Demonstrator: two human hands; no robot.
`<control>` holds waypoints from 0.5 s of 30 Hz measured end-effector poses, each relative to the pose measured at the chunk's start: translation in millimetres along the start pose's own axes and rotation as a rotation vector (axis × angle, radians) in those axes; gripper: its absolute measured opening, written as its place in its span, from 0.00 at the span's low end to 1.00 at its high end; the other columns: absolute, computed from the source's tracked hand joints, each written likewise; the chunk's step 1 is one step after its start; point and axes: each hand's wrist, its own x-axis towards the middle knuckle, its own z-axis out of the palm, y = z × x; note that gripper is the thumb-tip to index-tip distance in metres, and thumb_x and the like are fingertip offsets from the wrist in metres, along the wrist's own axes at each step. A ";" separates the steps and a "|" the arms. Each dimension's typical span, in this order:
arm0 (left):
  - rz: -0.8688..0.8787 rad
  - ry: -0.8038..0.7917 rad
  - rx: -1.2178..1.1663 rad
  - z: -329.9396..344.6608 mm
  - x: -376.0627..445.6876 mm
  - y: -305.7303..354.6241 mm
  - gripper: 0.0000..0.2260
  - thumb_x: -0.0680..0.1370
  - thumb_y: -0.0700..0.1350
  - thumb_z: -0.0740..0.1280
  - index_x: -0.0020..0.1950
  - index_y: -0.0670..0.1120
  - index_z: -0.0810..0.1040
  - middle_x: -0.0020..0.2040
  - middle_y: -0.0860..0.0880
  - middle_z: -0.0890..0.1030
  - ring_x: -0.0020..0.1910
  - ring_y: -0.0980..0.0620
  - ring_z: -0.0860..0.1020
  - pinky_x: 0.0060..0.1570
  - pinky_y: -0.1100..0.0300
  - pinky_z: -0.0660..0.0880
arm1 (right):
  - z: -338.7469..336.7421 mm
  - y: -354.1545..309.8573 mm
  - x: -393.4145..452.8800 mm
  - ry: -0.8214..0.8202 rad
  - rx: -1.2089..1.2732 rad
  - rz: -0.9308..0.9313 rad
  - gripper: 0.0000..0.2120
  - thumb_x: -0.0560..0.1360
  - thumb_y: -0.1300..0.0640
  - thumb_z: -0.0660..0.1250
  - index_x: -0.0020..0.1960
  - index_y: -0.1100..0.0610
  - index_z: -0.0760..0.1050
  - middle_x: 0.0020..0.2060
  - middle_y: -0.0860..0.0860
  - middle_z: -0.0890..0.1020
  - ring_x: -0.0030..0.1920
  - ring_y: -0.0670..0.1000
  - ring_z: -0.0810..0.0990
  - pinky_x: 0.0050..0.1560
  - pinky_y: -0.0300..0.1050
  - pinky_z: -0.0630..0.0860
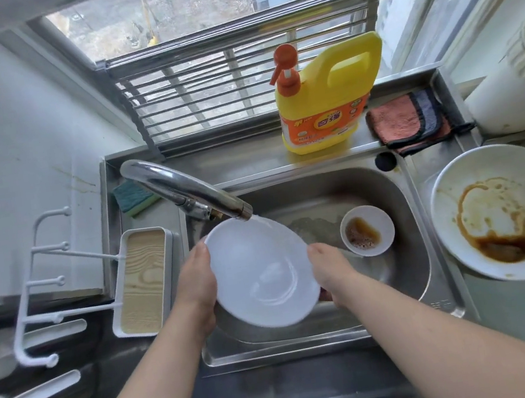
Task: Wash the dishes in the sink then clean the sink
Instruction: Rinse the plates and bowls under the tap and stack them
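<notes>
Over on the far left a white rack (34, 290) with round-tipped pegs stands out from the pale wall, and beside it a white tray (144, 281) with a wood-grain bottom lies along the left edge of the steel sink unit. Behind that, in the back left corner of the unit, a green and yellow sponge (134, 197) lies by the foot of the tap (185, 190), which arches out over the basin (405, 228) with water running from its spout. The stream lands on the far rim of a clean-looking white plate (260, 270), held tilted above the left part of the basin. The left hand (195, 283) grips the plate's left edge, thumb on the upper face and fingers hidden beneath; the right hand (332, 273) clasps the right edge the same way, thumb on top. Just right of that hand a small white dish (367, 231) holding brown sauce sits on the basin floor. On the ledge along the back edge a yellow soap bottle (327, 93) with an orange pump stands upright, and near it, toward the back right corner, a folded pink and grey cloth (413, 120) lies flat. On the counter at the right edge a large white plate (502, 214) smeared with brown sauce rests beside the basin. Behind it all a window with a metal grille (220, 82) lets in daylight.
</notes>
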 end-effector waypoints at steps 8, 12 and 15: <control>-0.280 -0.116 -0.116 41.1 -29.5 -11.0 0.16 0.76 0.52 0.67 0.61 0.49 0.83 0.59 0.39 0.85 0.55 0.34 0.85 0.58 0.30 0.78 | -56.1 -3.7 -17.0 0.166 -0.018 -0.156 0.13 0.85 0.52 0.54 0.51 0.53 0.75 0.47 0.53 0.79 0.46 0.53 0.75 0.45 0.48 0.71; -0.396 -0.085 -0.224 62.7 -34.7 -8.8 0.10 0.82 0.51 0.66 0.58 0.47 0.82 0.51 0.43 0.89 0.51 0.38 0.86 0.58 0.31 0.80 | -73.2 -22.6 -32.8 0.236 -0.002 -0.301 0.11 0.85 0.52 0.57 0.51 0.50 0.77 0.48 0.53 0.82 0.47 0.55 0.78 0.46 0.50 0.74; -0.508 -0.115 -0.258 79.9 -28.3 -5.7 0.17 0.87 0.53 0.58 0.65 0.46 0.81 0.55 0.43 0.88 0.54 0.37 0.86 0.51 0.35 0.83 | -83.8 -33.6 -38.9 0.265 0.039 -0.410 0.08 0.85 0.51 0.59 0.54 0.46 0.77 0.50 0.49 0.83 0.52 0.54 0.81 0.50 0.53 0.79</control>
